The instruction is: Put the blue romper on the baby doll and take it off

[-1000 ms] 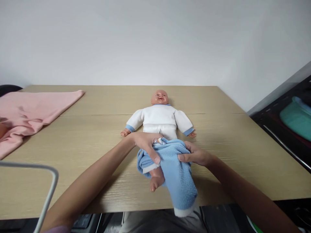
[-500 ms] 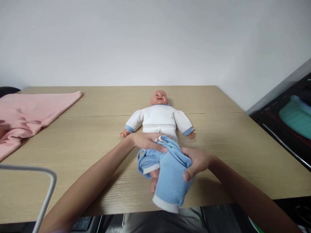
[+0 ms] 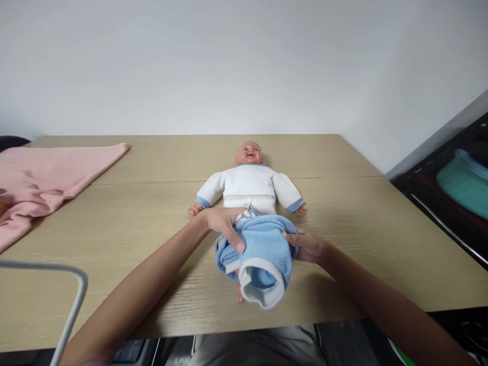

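A baby doll (image 3: 249, 179) in a white top with blue cuffs lies on its back, head toward the wall. Light blue doll pants (image 3: 267, 241) with white hems are bunched around its legs. One leg opening faces me as a round white-rimmed hole; the other hem sits at the left, with a bare doll foot below it. My left hand (image 3: 224, 223) grips the pants on the left near the waist, thumb on top of the cloth. My right hand (image 3: 307, 245) pinches the pants' right side between thumb and fingers. The doll's other foot is hidden by the cloth.
A pink cloth (image 3: 57, 178) lies crumpled on the left of the wooden table (image 3: 152, 203). A grey metal bar (image 3: 78, 295) rises at the lower left. On the right, a dark rack holds a teal container (image 3: 465, 183). The table's front edge is close to me.
The hanging pant leg has lifted and shortened, and its opening now faces me. My right hand has shifted its hold on the cloth, and my left thumb has moved left.
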Demonstrator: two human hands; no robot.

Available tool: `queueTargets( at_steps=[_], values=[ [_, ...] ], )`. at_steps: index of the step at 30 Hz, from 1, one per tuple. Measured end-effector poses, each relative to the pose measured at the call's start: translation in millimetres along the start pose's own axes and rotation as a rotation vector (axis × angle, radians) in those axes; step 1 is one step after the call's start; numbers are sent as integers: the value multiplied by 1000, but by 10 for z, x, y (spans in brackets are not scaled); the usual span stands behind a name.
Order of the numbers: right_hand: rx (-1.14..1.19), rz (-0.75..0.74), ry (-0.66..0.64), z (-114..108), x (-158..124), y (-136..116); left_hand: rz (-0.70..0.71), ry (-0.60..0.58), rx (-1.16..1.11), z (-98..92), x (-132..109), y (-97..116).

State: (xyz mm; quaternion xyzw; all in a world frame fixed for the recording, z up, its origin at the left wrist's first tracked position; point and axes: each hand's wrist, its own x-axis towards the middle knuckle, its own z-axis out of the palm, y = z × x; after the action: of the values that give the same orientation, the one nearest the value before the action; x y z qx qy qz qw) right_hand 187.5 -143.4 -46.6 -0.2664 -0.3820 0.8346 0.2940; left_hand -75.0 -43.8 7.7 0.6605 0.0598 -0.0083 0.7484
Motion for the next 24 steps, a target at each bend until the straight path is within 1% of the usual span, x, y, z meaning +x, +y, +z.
queueTargets(
  at_steps=[3, 7, 10, 12, 15, 17, 20, 24],
  values=[
    [-38, 8, -9, 43, -7, -42, 44, 69, 32, -18, -32, -68],
    [-205, -14, -70, -28, -38, -103, 32, 146, 72, -53, -88, -160],
    [-329, -51, -157, -97, -50, -169, 9, 140, 77, -52, -104, -164],
    [-372, -41, -201, -106, -56, -225, 15, 144, 80, -34, -105, -151],
    [-411, -19, -229, -73, -65, -292, 27, 186, 67, -5, -102, -147],
    [-433, 2, -247, -49, -67, -301, 31, 186, 53, 5, -97, -154],
    [-413, 6, -238, -55, -59, -243, 55, 165, 73, 10, -74, -151],
    [-323, -61, -169, -125, -48, -107, 103, 132, 132, 22, -25, -91]
  ],
)
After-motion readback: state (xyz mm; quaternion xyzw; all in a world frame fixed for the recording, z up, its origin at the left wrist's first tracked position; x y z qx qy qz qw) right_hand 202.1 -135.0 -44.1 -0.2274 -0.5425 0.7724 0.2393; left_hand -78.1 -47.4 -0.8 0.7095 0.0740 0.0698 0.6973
